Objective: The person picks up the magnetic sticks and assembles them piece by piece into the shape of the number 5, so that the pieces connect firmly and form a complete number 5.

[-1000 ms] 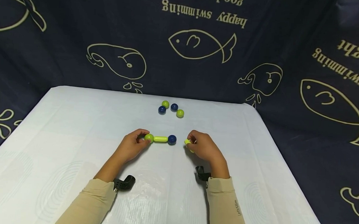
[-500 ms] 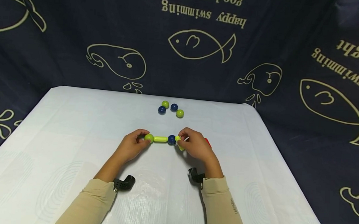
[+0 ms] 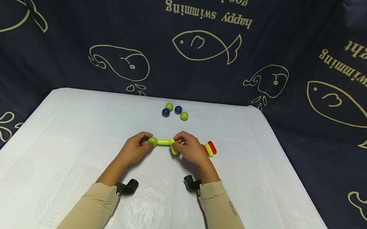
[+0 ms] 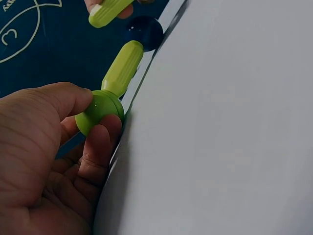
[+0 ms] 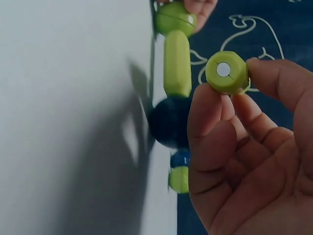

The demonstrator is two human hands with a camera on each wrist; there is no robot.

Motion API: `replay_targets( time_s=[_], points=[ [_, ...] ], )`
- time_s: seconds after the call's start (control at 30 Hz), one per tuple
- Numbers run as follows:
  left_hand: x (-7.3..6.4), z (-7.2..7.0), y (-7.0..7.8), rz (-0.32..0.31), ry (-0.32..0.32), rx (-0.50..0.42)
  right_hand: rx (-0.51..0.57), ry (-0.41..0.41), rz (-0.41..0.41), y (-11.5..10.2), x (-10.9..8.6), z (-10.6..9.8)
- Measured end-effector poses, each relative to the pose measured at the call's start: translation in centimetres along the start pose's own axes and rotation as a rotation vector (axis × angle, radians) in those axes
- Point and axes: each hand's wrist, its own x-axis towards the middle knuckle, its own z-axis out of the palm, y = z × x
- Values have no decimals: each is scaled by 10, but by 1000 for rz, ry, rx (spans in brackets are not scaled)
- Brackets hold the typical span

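My left hand (image 3: 135,149) pinches a green ball (image 4: 100,111) between thumb and fingers. From that ball a yellow-green rod (image 4: 122,69) runs to a dark blue ball (image 4: 145,33), the three joined in a line on the table. My right hand (image 3: 189,148) pinches a second yellow-green rod (image 5: 227,72) by thumb and fingertips. Its end faces the right wrist camera and shows a pale round disc. In the head view this held rod overlaps the blue ball and hides it; the right wrist view has it raised beside the joined rod and blue ball.
Several loose balls, including a green ball (image 3: 184,116) and a blue ball (image 3: 165,112), lie toward the back of the white table (image 3: 109,114). Right of my right hand lie a red rod (image 3: 212,147) and a yellow-green rod (image 3: 209,150), with another red rod partly hidden.
My right hand has moved left with its rod, from right of the blue ball to over it, uncovering the red and yellow-green rods. My left hand has stayed in place.
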Motion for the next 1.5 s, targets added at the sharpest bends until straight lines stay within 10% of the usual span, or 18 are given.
replay_targets(
  time_s=[1.5],
  points=[
    [1,-2,-3,53,-19,-12,212,-68,51,-11,1,60]
  ],
)
